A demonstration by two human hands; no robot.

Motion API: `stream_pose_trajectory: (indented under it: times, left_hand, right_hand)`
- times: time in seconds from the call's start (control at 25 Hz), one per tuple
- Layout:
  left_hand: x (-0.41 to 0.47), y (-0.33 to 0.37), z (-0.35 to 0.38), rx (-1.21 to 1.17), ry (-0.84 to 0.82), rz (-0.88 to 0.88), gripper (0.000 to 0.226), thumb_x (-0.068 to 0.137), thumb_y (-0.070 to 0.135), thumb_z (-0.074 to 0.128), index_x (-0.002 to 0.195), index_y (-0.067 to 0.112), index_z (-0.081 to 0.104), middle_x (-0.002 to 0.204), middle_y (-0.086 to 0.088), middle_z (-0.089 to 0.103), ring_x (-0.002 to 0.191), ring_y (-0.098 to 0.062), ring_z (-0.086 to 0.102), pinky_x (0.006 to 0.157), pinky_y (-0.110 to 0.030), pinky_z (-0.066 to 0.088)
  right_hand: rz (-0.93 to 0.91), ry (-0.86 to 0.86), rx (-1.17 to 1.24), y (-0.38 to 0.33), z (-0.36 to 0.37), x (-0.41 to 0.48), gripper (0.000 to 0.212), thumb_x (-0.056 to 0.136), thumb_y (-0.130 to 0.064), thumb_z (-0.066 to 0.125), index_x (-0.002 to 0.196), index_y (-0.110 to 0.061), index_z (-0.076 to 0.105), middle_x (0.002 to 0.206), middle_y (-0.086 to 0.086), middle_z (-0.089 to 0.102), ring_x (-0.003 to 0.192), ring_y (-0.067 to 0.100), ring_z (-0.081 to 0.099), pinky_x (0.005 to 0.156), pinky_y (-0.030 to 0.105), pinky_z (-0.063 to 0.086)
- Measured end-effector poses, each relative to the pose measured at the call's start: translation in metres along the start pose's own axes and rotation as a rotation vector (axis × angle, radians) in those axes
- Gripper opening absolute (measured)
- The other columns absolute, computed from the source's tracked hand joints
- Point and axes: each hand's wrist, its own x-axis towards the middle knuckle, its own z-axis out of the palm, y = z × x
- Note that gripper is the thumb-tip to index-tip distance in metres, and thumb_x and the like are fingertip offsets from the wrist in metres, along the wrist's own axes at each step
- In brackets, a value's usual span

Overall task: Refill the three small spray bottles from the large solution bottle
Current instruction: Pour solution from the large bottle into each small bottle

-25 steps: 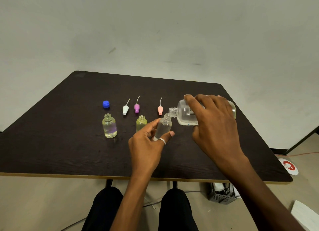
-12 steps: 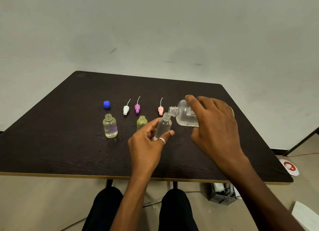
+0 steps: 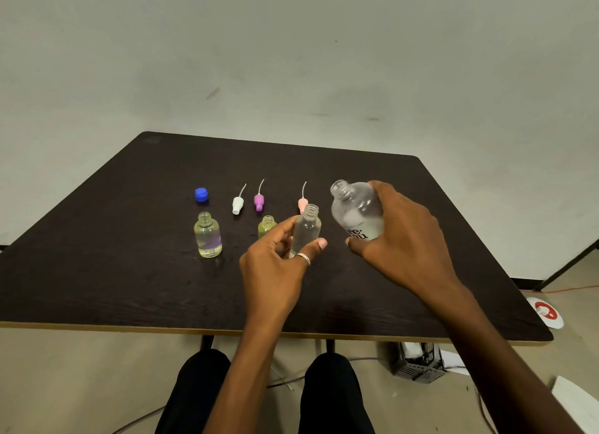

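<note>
- The left hand (image 3: 275,271) is at the middle of the counter (image 3: 129,271), and its grip pinches a small clear bottle (image 3: 306,229) between thumb and curled fingers, a ring (image 3: 304,258) showing on one finger.
- That small clear bottle stands upright with its threaded neck open. Its base is hidden behind the hand, so I cannot tell if it touches the counter, and its fill level is hard to read.
- Just to its right, the right hand (image 3: 408,239) has its grip wrapped round the large solution bottle (image 3: 355,211), fingers over the far side and thumb near the base.
- The large solution bottle leans slightly left, its uncapped mouth pointing up and clear of the small bottle's neck. Clear liquid shows inside, with dark lettering low on its side.
- To the left, the yellow-green bottle (image 3: 266,225) stands open on the counter, partly behind the left fingers.
- Further left, the left-most small bottle (image 3: 207,236) stands alone, open and holding liquid well up its body.
- Behind the bottles lies a row: a blue cap (image 3: 201,194), a white spray top (image 3: 238,204), a purple spray top (image 3: 259,201) and a pink spray top (image 3: 302,203), each spray top with a thin tube pointing away.
- Down on the floor at the right sit a grey box (image 3: 416,362) and a red-and-white disc (image 3: 546,311).
</note>
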Motion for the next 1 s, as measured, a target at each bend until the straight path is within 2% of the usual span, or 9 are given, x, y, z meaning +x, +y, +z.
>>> stream_pose_trajectory:
  times: [0.28, 0.56, 0.8, 1.0]
  left_hand:
    - [0.006, -0.017, 0.008, 0.015, 0.014, -0.027, 0.045, 0.075, 0.021, 0.086, 0.117, 0.026, 0.071, 0.106, 0.016, 0.073, 0.096, 0.006, 0.068, 0.078, -0.009, 0.052]
    - [0.020, -0.033, 0.019, 0.073, 0.010, -0.028, 0.046, 0.074, 0.021, 0.087, 0.117, 0.021, 0.071, 0.107, 0.010, 0.075, 0.097, 0.001, 0.070, 0.086, -0.022, 0.058]
    - [0.029, -0.042, 0.029, 0.083, -0.031, -0.064, 0.042, 0.074, 0.017, 0.087, 0.111, 0.023, 0.068, 0.097, 0.019, 0.070, 0.090, 0.012, 0.066, 0.075, -0.005, 0.049]
    - [0.034, -0.060, 0.035, 0.095, -0.040, -0.104, 0.044, 0.074, 0.020, 0.087, 0.114, 0.021, 0.068, 0.102, 0.011, 0.074, 0.092, 0.001, 0.070, 0.082, -0.018, 0.056]
  right_hand:
    - [0.172, -0.072, 0.329, 0.012, 0.004, 0.004, 0.078, 0.065, -0.046, 0.084, 0.129, -0.029, 0.044, 0.117, -0.008, 0.061, 0.098, 0.011, 0.062, 0.085, 0.031, 0.054]
    - [0.207, -0.049, 0.376, 0.018, 0.006, 0.006, 0.078, 0.067, -0.045, 0.084, 0.131, -0.027, 0.043, 0.121, -0.007, 0.060, 0.100, 0.011, 0.061, 0.085, 0.029, 0.052]
    - [0.237, -0.050, 0.421, 0.023, 0.009, 0.008, 0.078, 0.066, -0.045, 0.085, 0.130, -0.027, 0.044, 0.120, -0.007, 0.061, 0.101, 0.010, 0.061, 0.086, 0.030, 0.053]
    - [0.256, -0.038, 0.438, 0.027, 0.015, 0.009, 0.080, 0.067, -0.043, 0.085, 0.132, -0.024, 0.042, 0.123, -0.004, 0.058, 0.105, 0.013, 0.060, 0.087, 0.029, 0.053]
